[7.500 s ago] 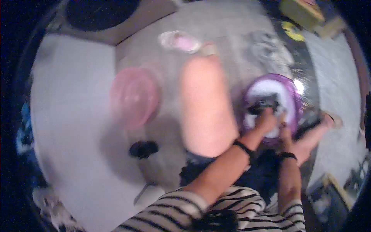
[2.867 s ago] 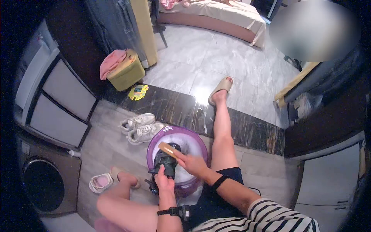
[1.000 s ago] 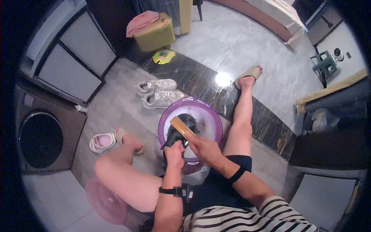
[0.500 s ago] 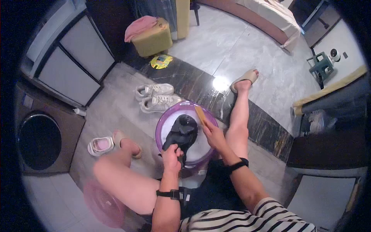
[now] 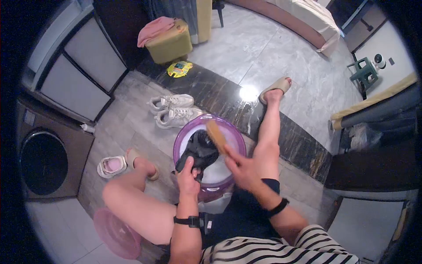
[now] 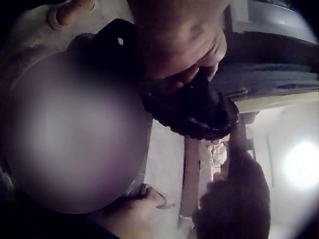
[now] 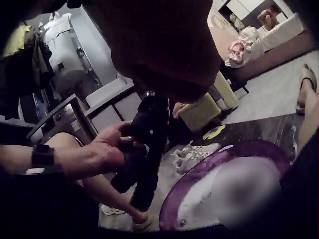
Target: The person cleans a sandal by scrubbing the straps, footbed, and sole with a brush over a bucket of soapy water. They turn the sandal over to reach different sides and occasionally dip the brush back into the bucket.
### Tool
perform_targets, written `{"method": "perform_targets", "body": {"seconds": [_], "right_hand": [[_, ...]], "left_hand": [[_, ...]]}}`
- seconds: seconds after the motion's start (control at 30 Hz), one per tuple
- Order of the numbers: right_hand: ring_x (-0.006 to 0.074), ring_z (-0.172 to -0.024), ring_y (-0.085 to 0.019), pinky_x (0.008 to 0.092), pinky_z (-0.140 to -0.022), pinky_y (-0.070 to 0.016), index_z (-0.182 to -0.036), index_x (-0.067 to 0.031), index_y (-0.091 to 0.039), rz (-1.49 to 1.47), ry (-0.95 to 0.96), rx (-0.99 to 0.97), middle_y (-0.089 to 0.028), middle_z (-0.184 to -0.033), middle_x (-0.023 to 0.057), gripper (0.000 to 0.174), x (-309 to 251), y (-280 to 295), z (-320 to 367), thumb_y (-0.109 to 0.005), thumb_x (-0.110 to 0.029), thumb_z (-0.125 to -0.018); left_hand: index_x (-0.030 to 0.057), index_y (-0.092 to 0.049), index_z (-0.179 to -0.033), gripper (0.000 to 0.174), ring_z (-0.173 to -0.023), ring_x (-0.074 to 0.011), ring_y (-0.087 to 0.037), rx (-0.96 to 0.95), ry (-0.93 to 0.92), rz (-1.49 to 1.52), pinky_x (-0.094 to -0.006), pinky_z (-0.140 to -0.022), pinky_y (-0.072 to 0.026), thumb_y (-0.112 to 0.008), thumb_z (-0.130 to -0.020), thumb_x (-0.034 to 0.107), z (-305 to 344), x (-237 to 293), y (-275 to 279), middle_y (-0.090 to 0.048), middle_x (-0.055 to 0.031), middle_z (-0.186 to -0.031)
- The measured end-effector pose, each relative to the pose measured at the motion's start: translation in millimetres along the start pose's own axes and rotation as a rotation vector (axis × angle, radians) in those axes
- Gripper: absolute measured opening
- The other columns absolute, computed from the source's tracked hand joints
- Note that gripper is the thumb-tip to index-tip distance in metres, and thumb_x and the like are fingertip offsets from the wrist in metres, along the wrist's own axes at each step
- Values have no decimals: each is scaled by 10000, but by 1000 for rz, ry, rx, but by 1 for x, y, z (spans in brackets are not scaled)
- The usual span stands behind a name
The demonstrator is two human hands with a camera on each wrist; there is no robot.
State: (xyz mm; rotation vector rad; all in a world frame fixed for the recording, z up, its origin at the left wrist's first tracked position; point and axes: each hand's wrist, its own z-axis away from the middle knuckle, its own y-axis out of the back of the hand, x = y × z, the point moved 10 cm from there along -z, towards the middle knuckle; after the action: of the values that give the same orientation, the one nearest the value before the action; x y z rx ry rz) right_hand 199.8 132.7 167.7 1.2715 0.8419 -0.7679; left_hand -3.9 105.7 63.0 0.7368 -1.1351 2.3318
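Observation:
My left hand (image 5: 188, 182) grips a dark, wet-looking shoe (image 5: 200, 149) and holds it over the purple basin (image 5: 178, 143). In the left wrist view the edge of the shoe's sole (image 6: 194, 132) shows below the fingers. A flat wooden brush (image 5: 215, 135) is in my right hand (image 5: 244, 169), above the shoe's right side. White suds (image 5: 216, 173) fill the basin. The right wrist view has the shoe (image 7: 144, 149) upright in the left hand, with the brush hidden behind the dark right hand (image 7: 164, 55).
Pale sneakers (image 5: 176, 112) stand by the basin's far left rim. A white shoe with a pink inside (image 5: 113, 166) lies near the left foot, and a pink basin (image 5: 116, 233) sits beside the left thigh. Further back are a yellow-green stool (image 5: 169, 44) and a black stone threshold (image 5: 220, 94).
The brush has gone from over the shoe to the basin's right side, then back left toward the shoe. The left hand has tilted the shoe while keeping hold of it.

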Motion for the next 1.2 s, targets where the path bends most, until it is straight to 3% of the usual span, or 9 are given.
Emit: {"method": "perform_targets", "body": {"seconds": [0.2,0.3,0.37,0.47,0.6,0.63,0.87,0.97,1.2], "right_hand": [[233,-951,-702,338,-843,-520,-1395,-147,-532,-142,-39,-128,-703,-1051,206,429,1,6,31,-573,-252,-980],[195,-917,-688,324,-836,-516,-1388,-134,-536,-144,64,-131,-708,-1032,199,424,-10,9,32,-563,-266,-987],[154,-1051,-616,286,-917,-471,-1401,-62,-508,-60,-52,-264,-655,-1197,134,427,-14,10,24,-544,-219,-1005],[138,-1101,-592,270,-951,-453,-1399,-24,-502,-70,-135,-342,-643,-1256,104,428,-27,9,-4,-530,-214,-1017],[140,-1080,-601,274,-939,-459,-1403,-26,-498,93,-221,-419,-654,-1235,109,433,-48,3,7,-518,-232,-1022],[184,-950,-671,329,-850,-516,-1399,-121,-521,-31,35,-233,-710,-1068,178,433,-26,-7,19,-566,-264,-993],[167,-1017,-657,316,-892,-506,-1402,-119,-521,-183,-75,-239,-690,-1178,134,434,-12,-7,38,-575,-234,-988],[139,-1225,-515,268,-1050,-383,-1412,-22,-487,-137,-123,-311,-572,-1360,114,434,-13,-15,41,-542,-171,-1008],[173,-1100,-621,306,-946,-471,-1420,-129,-497,-173,-18,-243,-631,-1255,168,434,-37,-3,-2,-546,-229,-1001]], "left_hand": [[-5,-670,-1062,217,-775,-140,-651,68,-66,-128,-272,-664,-515,-695,-865,85,-5,7,16,-693,-61,-950],[-31,-671,-1087,261,-836,-163,-668,41,-165,-199,-291,-759,-532,-710,-858,88,-8,16,6,-701,-87,-998],[-44,-678,-1090,270,-859,-168,-669,-6,-297,-446,-299,-799,-527,-715,-857,86,-5,36,4,-704,-96,-1013],[-56,-695,-1052,239,-851,-152,-660,96,-299,-748,-292,-796,-522,-713,-862,87,11,48,-4,-707,-79,-985],[-56,-702,-1010,198,-838,-148,-651,58,-440,-492,-296,-792,-521,-706,-867,81,9,64,0,-702,-59,-953],[-43,-701,-1015,196,-818,-153,-650,96,-419,-366,-292,-778,-522,-708,-866,85,10,66,5,-700,-60,-953],[-78,-678,-1027,271,-852,-166,-645,254,-98,-153,-316,-805,-525,-748,-844,109,-5,18,32,-689,-87,-970],[-96,-670,-1025,302,-845,-188,-653,262,-227,-368,-329,-802,-529,-763,-828,113,-18,17,50,-689,-108,-985],[-87,-683,-1020,267,-831,-182,-657,160,-341,-705,-324,-778,-527,-731,-850,112,17,54,-7,-702,-98,-979]]}}
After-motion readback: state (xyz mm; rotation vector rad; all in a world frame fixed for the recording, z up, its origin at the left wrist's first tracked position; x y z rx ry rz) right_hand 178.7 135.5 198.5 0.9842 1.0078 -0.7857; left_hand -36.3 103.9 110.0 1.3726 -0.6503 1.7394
